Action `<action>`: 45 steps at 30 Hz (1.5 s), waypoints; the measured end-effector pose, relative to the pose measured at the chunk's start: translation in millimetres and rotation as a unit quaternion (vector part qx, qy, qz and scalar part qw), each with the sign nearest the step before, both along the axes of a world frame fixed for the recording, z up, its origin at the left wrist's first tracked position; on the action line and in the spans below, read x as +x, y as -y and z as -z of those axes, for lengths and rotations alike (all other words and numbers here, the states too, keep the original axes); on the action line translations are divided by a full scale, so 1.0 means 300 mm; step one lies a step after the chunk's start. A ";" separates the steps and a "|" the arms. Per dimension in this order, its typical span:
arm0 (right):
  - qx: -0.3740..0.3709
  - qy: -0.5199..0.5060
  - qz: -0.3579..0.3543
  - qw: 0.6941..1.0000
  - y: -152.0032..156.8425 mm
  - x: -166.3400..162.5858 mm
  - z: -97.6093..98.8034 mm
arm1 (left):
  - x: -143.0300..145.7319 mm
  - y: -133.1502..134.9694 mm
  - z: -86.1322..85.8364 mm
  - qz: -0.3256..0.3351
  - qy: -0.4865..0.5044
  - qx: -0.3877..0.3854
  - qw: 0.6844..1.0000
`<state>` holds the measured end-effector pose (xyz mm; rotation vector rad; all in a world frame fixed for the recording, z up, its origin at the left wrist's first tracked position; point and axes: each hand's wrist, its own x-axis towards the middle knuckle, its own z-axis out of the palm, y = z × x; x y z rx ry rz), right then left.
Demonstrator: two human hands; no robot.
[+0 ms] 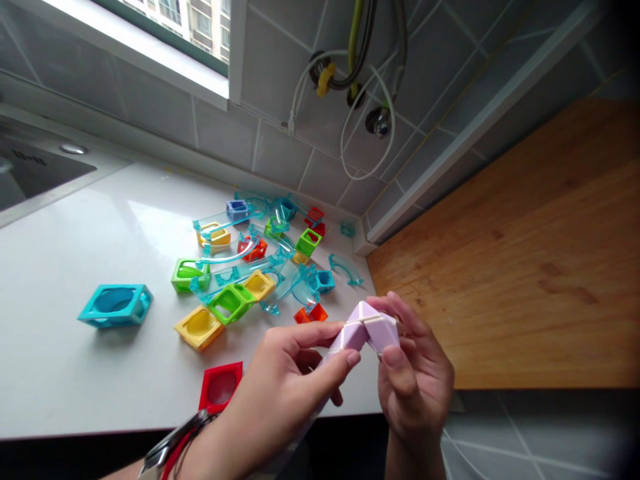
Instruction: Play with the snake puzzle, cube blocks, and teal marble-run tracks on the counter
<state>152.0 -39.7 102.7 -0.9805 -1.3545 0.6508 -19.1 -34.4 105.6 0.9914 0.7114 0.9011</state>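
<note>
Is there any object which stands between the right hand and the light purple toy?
Nothing visible does. The right hand touches the light purple toy directly, and the left hand grips it from the other side. The coloured blocks lie on the counter, not between them.

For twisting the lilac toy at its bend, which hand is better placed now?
Probably the right hand: it pinches the lilac toy close beside the bend, while the left hand supports the other side.
</note>
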 end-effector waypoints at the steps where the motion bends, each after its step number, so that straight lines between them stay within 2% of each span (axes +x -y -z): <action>1: -0.004 0.003 -0.005 1.000 0.000 0.001 -0.002 | 0.001 0.004 0.001 -0.020 -0.021 0.015 0.999; 3: -0.010 0.003 -0.024 1.000 -0.002 0.008 -0.002 | 0.001 0.009 -0.002 -0.046 -0.042 0.030 0.998; 5: -0.009 -0.007 -0.050 0.999 -0.007 0.021 0.001 | -0.004 0.005 -0.008 -0.032 -0.015 0.000 0.999; 9: -0.008 -0.044 -0.104 0.994 -0.020 0.052 0.008 | -0.020 -0.021 -0.018 0.077 0.108 -0.124 0.983; 13: -0.016 -0.052 -0.138 0.989 -0.027 0.066 0.013 | -0.031 -0.041 -0.017 0.149 0.160 -0.196 0.956; 18: 0.026 -0.008 -0.153 0.988 -0.027 0.078 0.006 | -0.033 -0.034 -0.018 0.164 0.179 -0.219 0.945; 25: 0.065 0.079 -0.201 0.974 -0.016 0.118 -0.051 | -0.015 -0.014 0.008 0.240 0.172 -0.236 0.926; 29: 0.068 0.071 -0.205 0.974 -0.019 0.116 -0.051 | -0.010 -0.013 0.029 0.281 0.177 -0.248 0.910; 36: 0.028 0.040 -0.140 0.989 -0.023 0.069 -0.023 | -0.020 -0.040 0.021 0.226 0.168 -0.216 0.935; 41: 0.012 0.000 -0.158 0.987 -0.048 0.059 0.015 | -0.025 -0.046 0.037 0.247 0.164 -0.229 0.927; 45: -0.008 -0.015 -0.124 0.992 -0.056 0.047 0.035 | -0.027 -0.041 0.031 0.208 0.146 -0.212 0.944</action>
